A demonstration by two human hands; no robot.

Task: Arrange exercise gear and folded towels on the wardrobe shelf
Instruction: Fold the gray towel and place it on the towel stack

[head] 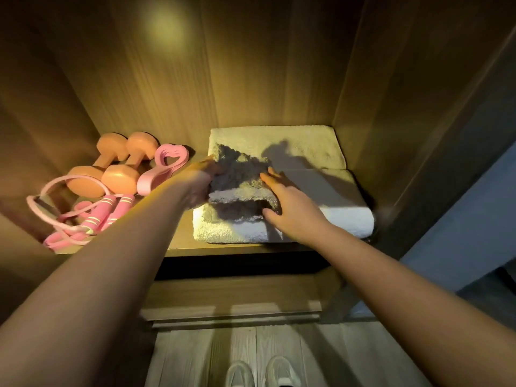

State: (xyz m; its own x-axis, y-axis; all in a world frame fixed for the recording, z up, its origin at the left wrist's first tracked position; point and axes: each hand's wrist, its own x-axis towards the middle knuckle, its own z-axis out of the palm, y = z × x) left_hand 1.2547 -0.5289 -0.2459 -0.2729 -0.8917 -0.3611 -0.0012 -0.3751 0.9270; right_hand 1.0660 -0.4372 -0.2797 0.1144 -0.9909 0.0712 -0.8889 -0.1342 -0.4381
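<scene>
Left of the frame: two orange dumbbells (83, 178), one pink heart-shaped trainer (164, 169), one pink jump rope (107, 209). Centre-right: two white towels (296, 139), one grey towel (240, 174). Bottom: two shoes (240, 372).

left hand (199, 180) reached forward and gripped the grey towel (240, 174); right hand (293, 210), also outstretched, pinched its near edge.

bare shelf (198, 143) shows only at frame centre. dumbbells (117, 180) and skipping rope (103, 210) crowd the left; towels (307, 146) fill the right.
</scene>
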